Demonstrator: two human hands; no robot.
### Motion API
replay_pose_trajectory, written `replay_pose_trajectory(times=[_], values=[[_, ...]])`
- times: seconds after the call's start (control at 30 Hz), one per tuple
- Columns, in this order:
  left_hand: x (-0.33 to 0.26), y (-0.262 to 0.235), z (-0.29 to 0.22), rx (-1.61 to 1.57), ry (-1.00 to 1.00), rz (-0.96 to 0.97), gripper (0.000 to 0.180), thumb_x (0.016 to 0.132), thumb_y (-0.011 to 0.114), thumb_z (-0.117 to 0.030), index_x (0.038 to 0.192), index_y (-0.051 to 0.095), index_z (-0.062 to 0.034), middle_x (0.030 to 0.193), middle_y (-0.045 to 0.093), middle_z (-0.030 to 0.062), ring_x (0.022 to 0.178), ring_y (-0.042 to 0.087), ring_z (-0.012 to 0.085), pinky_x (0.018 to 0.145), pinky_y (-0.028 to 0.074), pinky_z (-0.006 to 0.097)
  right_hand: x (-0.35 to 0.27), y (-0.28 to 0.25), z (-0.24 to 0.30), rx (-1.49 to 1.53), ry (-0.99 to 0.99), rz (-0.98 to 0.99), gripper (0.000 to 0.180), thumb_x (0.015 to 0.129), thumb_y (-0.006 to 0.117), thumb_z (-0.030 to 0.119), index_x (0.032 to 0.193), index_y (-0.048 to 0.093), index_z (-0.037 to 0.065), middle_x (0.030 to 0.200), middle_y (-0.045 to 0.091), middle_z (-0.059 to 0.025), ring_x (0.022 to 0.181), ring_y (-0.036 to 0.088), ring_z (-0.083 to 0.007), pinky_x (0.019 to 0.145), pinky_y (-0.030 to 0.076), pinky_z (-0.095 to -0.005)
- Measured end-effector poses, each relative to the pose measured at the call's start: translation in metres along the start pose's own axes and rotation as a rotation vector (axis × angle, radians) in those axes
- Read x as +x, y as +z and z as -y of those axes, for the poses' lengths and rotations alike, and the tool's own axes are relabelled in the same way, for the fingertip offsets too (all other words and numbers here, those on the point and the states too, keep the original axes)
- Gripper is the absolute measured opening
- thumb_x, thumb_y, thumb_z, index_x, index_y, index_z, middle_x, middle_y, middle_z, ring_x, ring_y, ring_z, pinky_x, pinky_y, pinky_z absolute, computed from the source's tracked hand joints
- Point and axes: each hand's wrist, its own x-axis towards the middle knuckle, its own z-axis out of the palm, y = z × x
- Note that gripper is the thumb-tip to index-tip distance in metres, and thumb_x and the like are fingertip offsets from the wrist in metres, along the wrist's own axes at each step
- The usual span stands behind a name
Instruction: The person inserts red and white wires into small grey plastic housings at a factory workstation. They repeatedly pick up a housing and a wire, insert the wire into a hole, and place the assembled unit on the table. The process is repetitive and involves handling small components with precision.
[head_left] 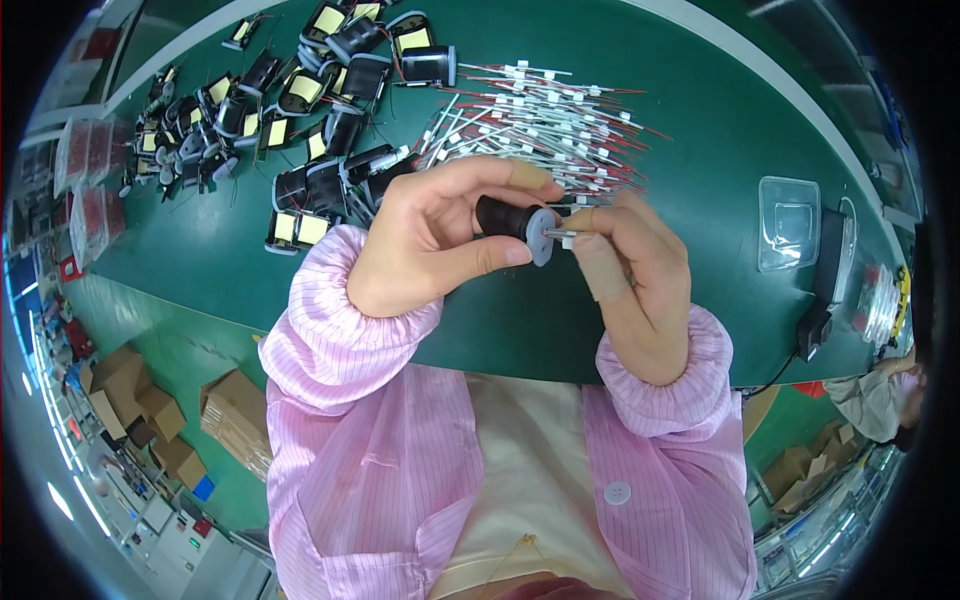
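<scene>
In my left hand (425,225) is a black coil bobbin (503,217) with a round grey end flange (541,236), held sideways between thumb and fingers. My right hand (635,265) pinches a thin metallic-looking piece with a white tab (567,240), its end against the flange face. Whether that piece sits in a hole of the flange cannot be made out. Tape wraps a finger and the thumb of my right hand, and one finger of my left. Just beyond my hands lies a spread pile of red and white wire leads with white tabs (540,125).
Many black coils with yellow labels (303,90) are heaped on the green table (690,335) at the far left. A clear plastic tray (788,225) and a black device with a cable (828,260) stand at the right. Cardboard boxes (235,415) sit on the floor; another person's arm (870,400) shows at the right edge.
</scene>
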Motion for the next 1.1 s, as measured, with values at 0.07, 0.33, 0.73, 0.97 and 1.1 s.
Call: replay_pose_trajectory(times=[0.07,0.33,0.73,0.97,1.1], values=[[0.000,0.001,0.002,0.019,-0.001,0.011,0.040,0.080,0.064,0.011,0.118,0.055,0.0124,0.120,0.058,0.0235,0.108,0.060,0.0261,0.095,0.048,0.039,-0.001,0.004,-0.002,0.050,0.023,-0.024,0.007,0.086,0.063,-0.001,0.092,0.063,-0.003,0.077,0.053,-0.0103,0.056,0.052,-0.0192,0.051,0.040,-0.0315],[-0.003,-0.002,-0.001,0.199,-0.051,0.060,0.038,0.077,0.070,0.010,0.113,0.059,0.0107,0.108,0.065,0.0179,0.102,0.061,0.0219,0.092,0.048,0.035,-0.001,0.002,-0.007,-0.088,-0.097,-0.047,0.011,0.076,0.071,0.000,0.083,0.064,-0.001,0.071,0.052,-0.0100,0.057,0.051,-0.0243,0.051,0.039,-0.0343],[0.001,0.009,0.010,0.660,0.260,-0.053,0.032,0.066,0.076,0.008,0.097,0.067,0.0055,0.082,0.065,0.0145,0.073,0.064,0.0244,0.065,0.050,0.030,0.000,0.010,-0.006,-0.474,-0.308,-0.117,0.017,0.064,0.069,-0.001,0.078,0.061,0.001,0.064,0.048,-0.0080,0.057,0.050,-0.0263,0.051,0.039,-0.0377],[-0.001,0.010,0.010,0.698,0.247,-0.074,0.036,0.070,0.074,0.009,0.104,0.066,0.0076,0.091,0.067,0.0168,0.081,0.064,0.0229,0.073,0.050,0.032,0.000,0.021,-0.007,-0.487,-0.342,-0.216,0.015,0.068,0.070,-0.001,0.081,0.063,0.000,0.064,0.049,-0.0089,0.056,0.049,-0.0266,0.049,0.038,-0.0373],[-0.003,0.010,0.002,0.769,0.200,-0.109,0.034,0.072,0.074,0.005,0.105,0.066,0.0055,0.094,0.067,0.0163,0.084,0.064,0.0235,0.075,0.050,0.032,0.003,0.022,-0.011,-0.380,-0.252,-0.210,0.010,0.073,0.071,-0.001,0.081,0.065,0.000,0.062,0.050,-0.0093,0.055,0.050,-0.0253,0.049,0.039,-0.0357]])
